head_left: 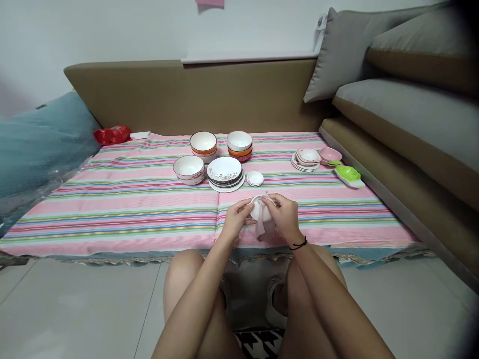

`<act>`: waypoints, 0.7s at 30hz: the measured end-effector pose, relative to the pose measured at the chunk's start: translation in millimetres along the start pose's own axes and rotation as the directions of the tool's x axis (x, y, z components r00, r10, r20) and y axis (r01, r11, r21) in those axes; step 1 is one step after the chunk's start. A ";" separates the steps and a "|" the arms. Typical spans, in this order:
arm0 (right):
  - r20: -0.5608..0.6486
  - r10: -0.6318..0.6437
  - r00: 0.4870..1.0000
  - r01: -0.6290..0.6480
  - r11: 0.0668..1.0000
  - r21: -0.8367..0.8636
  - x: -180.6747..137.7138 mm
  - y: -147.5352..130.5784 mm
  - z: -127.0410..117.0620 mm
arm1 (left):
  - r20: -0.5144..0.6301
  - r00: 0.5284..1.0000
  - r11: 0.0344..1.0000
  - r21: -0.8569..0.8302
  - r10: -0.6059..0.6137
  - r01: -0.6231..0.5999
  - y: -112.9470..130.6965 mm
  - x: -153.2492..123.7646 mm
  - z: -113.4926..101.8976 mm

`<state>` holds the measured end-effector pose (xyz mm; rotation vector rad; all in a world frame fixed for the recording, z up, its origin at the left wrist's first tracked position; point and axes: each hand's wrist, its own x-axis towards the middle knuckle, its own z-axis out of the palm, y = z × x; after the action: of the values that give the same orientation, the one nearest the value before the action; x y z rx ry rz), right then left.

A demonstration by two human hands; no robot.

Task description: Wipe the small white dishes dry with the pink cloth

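My left hand [239,218] grips the left edge of a small white dish [256,209], which is held up above the striped cloth. In my right hand [283,212] is a pale pink wiping cloth [265,227], pressed against the dish near its rim and hanging down below it. The fingers of both hands are closed, and the cloth covers part of the dish. Just beyond them sits a short stack of small white dishes [255,178]. To its left is a stack of patterned plates [224,170].
White-and-orange bowls [203,144] and another bowl stack [239,144] stand farther back, with a single bowl [189,169] nearer. At right are small plates [306,159], a pink bowl [331,155] and a green dish [349,175]. Cushions [404,114] rise along the right; a red package [112,134] lies far left.
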<state>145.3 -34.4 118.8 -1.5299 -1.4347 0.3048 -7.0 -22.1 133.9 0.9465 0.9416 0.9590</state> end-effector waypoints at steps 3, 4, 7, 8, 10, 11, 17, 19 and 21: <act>-0.019 -0.029 0.999 0.029 0.999 -0.043 -0.9 -3.0 -1.8 | -0.009 1.000 1.000 0.007 0.008 -0.008 1.0 -0.5 -0.4; -0.029 -0.046 0.999 0.044 0.998 -0.053 -1.1 -4.2 -2.2 | -0.020 1.000 1.000 0.008 0.011 -0.011 0.9 -0.3 -0.2; -0.053 -0.062 0.997 0.059 0.996 -0.063 -1.2 -5.8 -1.6 | -0.046 0.999 1.000 -0.004 0.015 -0.015 -1.7 1.4 1.3; -0.056 -0.055 0.997 0.051 0.997 -0.062 -1.0 -5.3 -0.9 | -0.056 0.998 1.000 -0.017 0.015 -0.016 -2.9 2.2 1.9; -0.057 -0.036 0.998 0.033 0.998 -0.054 -0.3 -3.3 0.7 | -0.074 0.997 0.999 -0.048 0.021 -0.024 -5.1 3.6 2.5; -0.061 -0.032 0.998 0.029 0.999 -0.046 0.0 -2.0 1.5 | -0.085 0.996 0.998 -0.062 0.026 -0.031 -5.7 4.1 2.6; -0.100 -0.136 0.986 0.138 0.990 0.022 1.0 1.9 1.7 | -0.055 0.998 0.999 -0.049 0.005 -0.008 -0.3 2.3 -0.4; -0.053 -0.208 0.977 0.210 0.977 0.027 1.3 1.2 0.9 | -0.011 1.000 1.000 -0.018 -0.015 0.014 2.6 0.5 -0.4; 0.024 -0.281 0.959 0.280 0.959 0.042 1.7 0.1 0.3 | 0.020 0.999 1.000 0.009 -0.026 0.026 4.2 -1.3 0.7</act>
<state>145.6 -32.7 119.2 -1.2751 -1.6367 0.1819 -7.7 -22.3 138.4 0.9482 0.9394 0.9224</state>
